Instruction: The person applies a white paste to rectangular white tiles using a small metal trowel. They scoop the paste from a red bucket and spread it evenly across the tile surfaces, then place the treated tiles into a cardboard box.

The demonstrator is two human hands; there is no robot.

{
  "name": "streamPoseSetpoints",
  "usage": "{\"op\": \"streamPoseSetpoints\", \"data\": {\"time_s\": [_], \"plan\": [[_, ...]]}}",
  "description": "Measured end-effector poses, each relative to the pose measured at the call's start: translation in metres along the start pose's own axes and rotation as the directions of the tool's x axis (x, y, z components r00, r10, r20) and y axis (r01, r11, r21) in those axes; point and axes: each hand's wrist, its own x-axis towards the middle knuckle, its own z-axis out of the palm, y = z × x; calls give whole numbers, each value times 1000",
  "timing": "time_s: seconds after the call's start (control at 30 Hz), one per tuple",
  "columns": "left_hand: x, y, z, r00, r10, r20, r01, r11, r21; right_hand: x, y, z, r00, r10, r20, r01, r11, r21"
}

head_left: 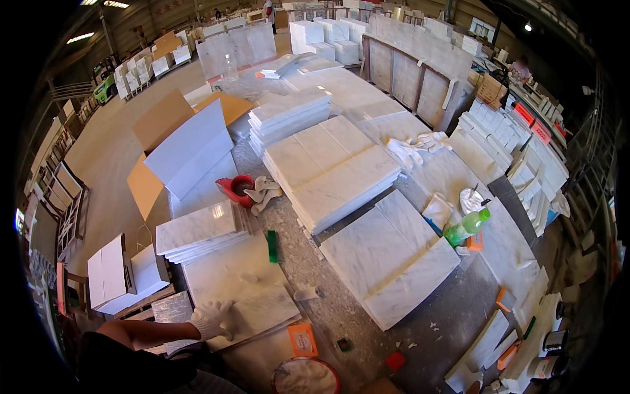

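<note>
Looks like the gloved left hand (211,320), fingers spread flat, is squaring up the near-left marble tile (252,315) on the worktable (315,262); right hand's out of view, next probably lifting it by the edge.

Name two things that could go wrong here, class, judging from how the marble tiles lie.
The gloved left hand presses on a marble tile lying askew over the table edge; it might slip off and break. The green bottle lies on its side on a slab and could roll or leak.
</note>
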Motion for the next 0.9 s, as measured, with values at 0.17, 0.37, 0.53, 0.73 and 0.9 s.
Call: {"op": "streamPoseSetpoints", "data": {"time_s": [0.17, 0.37, 0.53, 0.73, 0.9], "plan": [[1, -2, 6, 1000, 5, -24, -5, 1000, 13, -5, -3, -3, 1000, 8, -19, -7, 998, 58], [2, -4, 10, 1000, -2, -14, 2, 1000, 15, -7, -7, -9, 999, 4, -40, 3, 986, 164], [0, -5, 9, 999, 12, -31, -12, 1000, 15, -7, -18, -12, 999, -7, -42, 18, 964, 264], [0, -8, 13, 998, 15, -55, -16, 1000, -20, -2, -38, -16, 999, -28, -27, 37, 899, 437], [-3, -11, 14, 996, 27, -81, -32, 998, -59, 2, -54, -22, 997, -57, 50, 8, 732, 681]]}}
